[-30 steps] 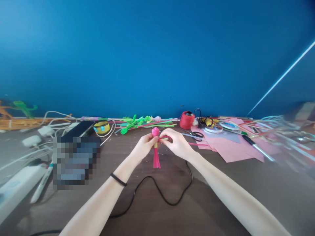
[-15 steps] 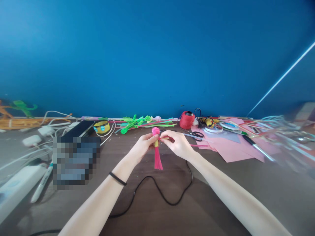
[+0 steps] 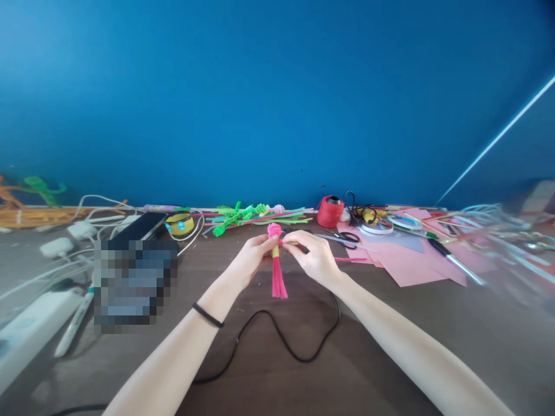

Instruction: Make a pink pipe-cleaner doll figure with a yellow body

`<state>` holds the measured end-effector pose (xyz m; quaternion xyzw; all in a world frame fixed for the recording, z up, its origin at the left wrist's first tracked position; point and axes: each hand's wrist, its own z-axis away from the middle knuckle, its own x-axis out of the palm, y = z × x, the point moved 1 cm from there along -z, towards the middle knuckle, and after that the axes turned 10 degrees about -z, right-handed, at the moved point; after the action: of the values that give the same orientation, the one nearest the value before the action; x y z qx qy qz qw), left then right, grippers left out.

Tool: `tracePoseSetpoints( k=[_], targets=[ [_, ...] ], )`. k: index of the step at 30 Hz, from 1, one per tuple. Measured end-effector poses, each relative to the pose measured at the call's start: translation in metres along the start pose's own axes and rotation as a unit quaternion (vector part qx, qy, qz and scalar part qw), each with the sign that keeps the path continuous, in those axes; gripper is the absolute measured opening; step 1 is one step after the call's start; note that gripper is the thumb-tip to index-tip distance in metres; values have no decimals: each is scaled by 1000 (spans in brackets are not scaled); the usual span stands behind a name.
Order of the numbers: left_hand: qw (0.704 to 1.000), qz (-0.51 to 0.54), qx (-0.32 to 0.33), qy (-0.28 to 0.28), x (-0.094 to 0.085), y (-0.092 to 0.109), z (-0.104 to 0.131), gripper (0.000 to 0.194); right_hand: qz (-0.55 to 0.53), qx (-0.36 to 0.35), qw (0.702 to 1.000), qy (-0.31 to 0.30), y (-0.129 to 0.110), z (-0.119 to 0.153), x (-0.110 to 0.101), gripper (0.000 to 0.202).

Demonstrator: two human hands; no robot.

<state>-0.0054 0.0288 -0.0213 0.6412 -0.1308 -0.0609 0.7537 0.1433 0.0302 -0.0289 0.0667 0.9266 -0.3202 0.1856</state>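
A pink pipe-cleaner figure hangs upright over the dark table, with a coiled round top, a yellow band round its middle and loose pink strands below. My left hand is closed on its middle from the left side. On the right, my right hand pinches a short piece sticking out of the figure just under the coiled top. The fingertips of both hands nearly meet there, and they partly cover the yellow band.
Green pipe cleaners, a red thread spool and black-handled scissors lie behind my hands. Pink paper sheets are on the right. Phones, white cables and a power strip are on the left. A black cord curves in front.
My right hand has shifted very slightly, its fingertips still at the figure's side. My left hand and the pink figure have hardly moved.
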Motion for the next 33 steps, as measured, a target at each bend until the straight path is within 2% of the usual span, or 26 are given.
tracePoseSetpoints(
  k=[7,18,22,33],
  targets=[
    [1000,18,-11,0,2,1,2,24,4,-13,1000,25,-2,4,0,11],
    [1000,27,-8,-2,5,3,4,22,54,-98,993,24,0,5,2,15],
    [1000,8,-1,8,6,2,3,26,50,-83,995,20,1,4,1,17],
    [990,-111,81,41,6,2,0,34,100,-37,994,1,-1,3,1,16]
  ],
)
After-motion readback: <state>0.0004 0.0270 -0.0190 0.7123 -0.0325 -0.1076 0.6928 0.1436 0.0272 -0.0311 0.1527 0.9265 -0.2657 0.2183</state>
